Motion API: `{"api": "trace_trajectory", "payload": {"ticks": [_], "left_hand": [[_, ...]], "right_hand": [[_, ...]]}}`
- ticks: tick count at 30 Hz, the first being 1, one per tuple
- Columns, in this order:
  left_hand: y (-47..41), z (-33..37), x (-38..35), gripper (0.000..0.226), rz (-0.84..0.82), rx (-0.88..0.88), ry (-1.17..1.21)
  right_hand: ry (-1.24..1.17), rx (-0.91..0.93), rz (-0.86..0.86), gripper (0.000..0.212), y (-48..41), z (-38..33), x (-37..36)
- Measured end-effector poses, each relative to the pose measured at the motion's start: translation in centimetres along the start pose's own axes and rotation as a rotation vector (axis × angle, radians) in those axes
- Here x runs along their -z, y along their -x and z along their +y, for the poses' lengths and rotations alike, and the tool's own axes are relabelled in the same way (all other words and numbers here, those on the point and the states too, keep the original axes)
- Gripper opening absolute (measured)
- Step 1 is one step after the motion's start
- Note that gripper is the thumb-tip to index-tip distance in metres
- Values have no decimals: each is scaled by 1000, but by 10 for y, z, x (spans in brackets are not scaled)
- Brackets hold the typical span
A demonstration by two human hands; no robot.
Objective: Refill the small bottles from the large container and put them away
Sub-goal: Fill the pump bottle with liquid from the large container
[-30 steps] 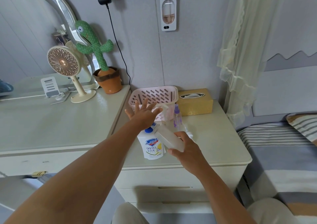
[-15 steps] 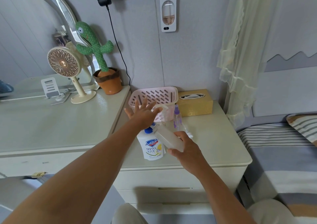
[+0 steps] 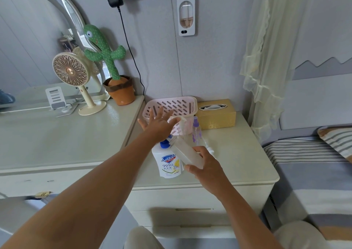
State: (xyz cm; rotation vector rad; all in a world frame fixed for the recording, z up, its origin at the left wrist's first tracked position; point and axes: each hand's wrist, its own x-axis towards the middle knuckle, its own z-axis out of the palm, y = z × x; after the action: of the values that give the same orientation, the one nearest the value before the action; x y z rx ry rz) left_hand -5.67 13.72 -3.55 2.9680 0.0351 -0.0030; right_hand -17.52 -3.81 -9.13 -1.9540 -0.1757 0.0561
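A large white soap container [image 3: 168,163] with a blue neck stands on the bedside cabinet [image 3: 238,165]. My left hand [image 3: 159,125] lies on top of its pump with fingers spread straight. My right hand [image 3: 206,167] grips a small frosted bottle [image 3: 187,153], tilted with its mouth up against the container's nozzle. A small clear spray bottle [image 3: 196,130] with a purple top stands just behind. The pink slotted basket [image 3: 171,105] sits at the back by the wall.
A gold tissue box [image 3: 216,114] stands right of the basket. On the dresser to the left are a cactus toy in a pot [image 3: 112,71], a small fan [image 3: 73,75] and a phone stand [image 3: 57,98]. A bed [image 3: 312,163] lies at the right.
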Motion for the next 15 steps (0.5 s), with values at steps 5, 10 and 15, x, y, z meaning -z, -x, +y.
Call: {"api": "trace_trajectory", "payload": {"ticks": [5,10,15], "left_hand": [[1,0,-9,52,-33,-4,1],[-1,0,-4,61,-3,15,2],[-3,-1,0,62,23,-9,-38]], "right_hand": [[37,-3,30,48,1,4,-3],[18,2,36,47,1,2,-2],[16,15,37,49,0,1,-3]]}}
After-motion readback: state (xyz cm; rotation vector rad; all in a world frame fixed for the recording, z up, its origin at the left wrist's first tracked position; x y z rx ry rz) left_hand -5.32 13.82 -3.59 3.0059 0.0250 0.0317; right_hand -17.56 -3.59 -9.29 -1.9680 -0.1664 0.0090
